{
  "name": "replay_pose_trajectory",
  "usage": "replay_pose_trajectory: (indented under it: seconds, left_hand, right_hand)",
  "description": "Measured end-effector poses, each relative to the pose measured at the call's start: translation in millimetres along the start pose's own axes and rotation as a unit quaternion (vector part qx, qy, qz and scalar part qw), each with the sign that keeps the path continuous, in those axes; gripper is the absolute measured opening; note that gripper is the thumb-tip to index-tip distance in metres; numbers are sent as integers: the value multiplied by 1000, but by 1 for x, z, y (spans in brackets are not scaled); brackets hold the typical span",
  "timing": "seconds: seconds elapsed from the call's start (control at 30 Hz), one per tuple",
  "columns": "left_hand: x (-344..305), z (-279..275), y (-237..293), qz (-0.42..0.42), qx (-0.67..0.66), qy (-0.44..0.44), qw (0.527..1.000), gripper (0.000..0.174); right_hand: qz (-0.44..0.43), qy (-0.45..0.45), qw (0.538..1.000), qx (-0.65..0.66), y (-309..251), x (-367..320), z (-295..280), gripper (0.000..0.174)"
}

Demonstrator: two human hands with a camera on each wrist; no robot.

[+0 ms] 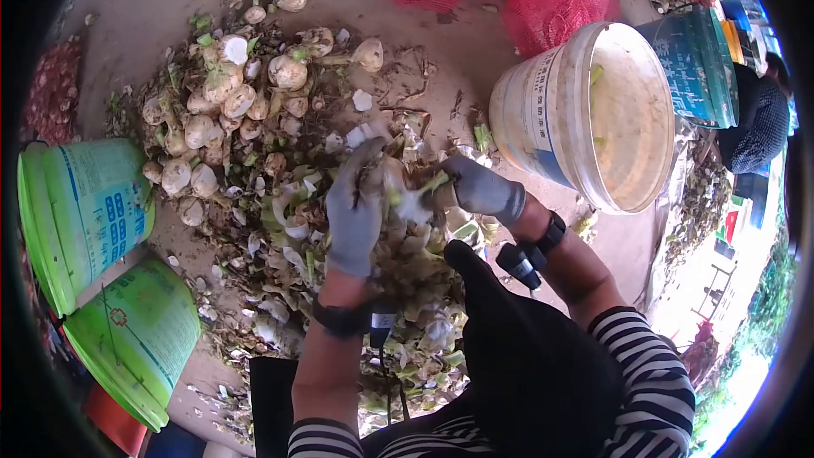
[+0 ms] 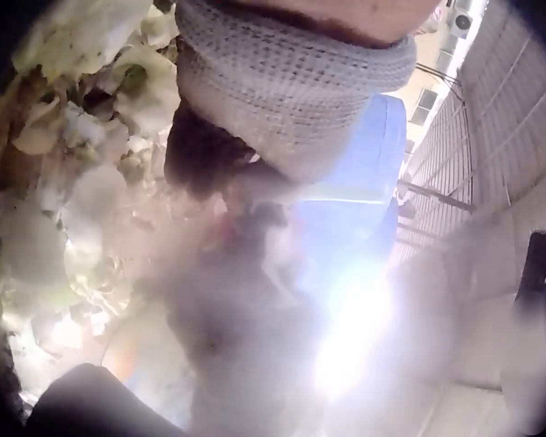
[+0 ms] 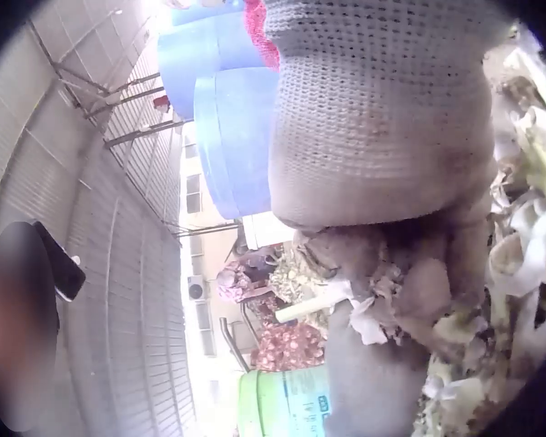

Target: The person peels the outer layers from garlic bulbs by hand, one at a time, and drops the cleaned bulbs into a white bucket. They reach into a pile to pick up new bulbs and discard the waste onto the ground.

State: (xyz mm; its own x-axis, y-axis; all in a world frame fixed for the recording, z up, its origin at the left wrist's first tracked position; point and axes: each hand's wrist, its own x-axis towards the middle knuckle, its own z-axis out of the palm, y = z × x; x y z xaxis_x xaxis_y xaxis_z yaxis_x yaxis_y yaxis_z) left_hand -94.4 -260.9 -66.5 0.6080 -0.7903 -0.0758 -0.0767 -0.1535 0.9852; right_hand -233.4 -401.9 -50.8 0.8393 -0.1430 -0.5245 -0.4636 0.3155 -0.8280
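Observation:
Both hands wear grey knitted gloves and meet over a heap of garlic husks (image 1: 288,212). My left hand (image 1: 354,212) grips a garlic bulb (image 1: 393,180), which is blurred in the head view. From the right, my right hand (image 1: 482,189) pinches the husk at this bulb with curled fingers. A pale stalk (image 3: 314,304) sticks out beside the fingers in the right wrist view, with torn husk flakes (image 3: 373,314) about them. The left wrist view is hazy and hides most of the left hand's grip.
Unpeeled garlic bulbs (image 1: 222,85) are piled at the upper left. A white bucket (image 1: 543,110) lies tipped at the right, near a teal bucket (image 1: 691,64). Two green buckets (image 1: 93,212) are at the left. Red mesh bags (image 1: 551,0) lie at the top. Another person (image 1: 757,127) is far right.

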Motion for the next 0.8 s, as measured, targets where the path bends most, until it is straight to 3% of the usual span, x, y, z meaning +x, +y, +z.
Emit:
replay_pose_trajectory:
  seconds: [0.07,0.13,0.17,0.2,0.23,0.27,0.3,0.33,0.37,0.4,0.43,0.47,0.5,0.53,0.6,0.67,0.73,0.77,0.8]
  left_hand:
    - [-2,-1,11,24,-35,3,999,36]
    - [-8,-2,28,-126,-203,-50,970,37]
    - [-10,-1,3,-23,-62,-67,996,32]
    - [-9,-1,-2,-21,-62,-64,996,32]
    - [-9,-1,-6,-142,-200,-27,969,30]
    - [-11,-2,-9,-259,-332,9,907,31]
    - [-4,-3,-4,-281,-387,39,877,37]
    - [-1,-6,-14,-255,-448,73,854,40]
    - [-2,-11,-19,-269,-453,57,848,37]
    - [-3,-13,-20,-283,-459,40,841,35]
    - [-5,-10,-19,-284,-461,38,840,35]
    - [-7,-7,-17,-234,-362,42,902,32]
    - [-7,-5,-13,-178,-255,46,949,30]
    - [-7,-3,-8,-178,-254,44,950,30]
    - [-10,4,4,-168,-284,34,943,27]
    - [-12,7,11,-210,-283,38,935,25]
    - [-12,5,11,-221,-366,69,901,21]
    - [-13,2,10,-219,-365,70,902,21]
    - [-14,0,8,-240,-421,57,873,21]
  right_hand:
    - [10,6,999,-43,4,6,-11,30]
    - [22,13,996,-81,6,6,-9,30]
    - [8,-7,998,-68,4,6,-4,31]
    - [-7,-29,998,-58,0,7,0,31]
    - [57,-56,997,-1,-9,3,7,35]
    - [57,-58,997,-1,-5,2,9,35]
    - [-71,-174,982,-28,-1,1,12,36]
    - [-197,-284,937,-54,1,0,15,37]
    - [-159,-257,940,-155,1,-4,15,35]
    - [-157,-255,942,-154,2,-3,15,35]
    - [-113,-123,932,-322,2,2,15,31]
    - [-65,14,878,-475,2,6,14,28]
    - [-98,75,859,-496,-3,7,13,24]
    - [-98,76,860,-496,-8,8,13,24]
    - [-196,115,867,-444,-13,10,14,22]
    - [-189,116,852,-474,-10,14,13,21]
    - [-149,47,897,-413,-23,12,9,21]
    - [-152,47,897,-413,-22,12,6,21]
    - [-152,29,935,-319,-18,11,0,24]
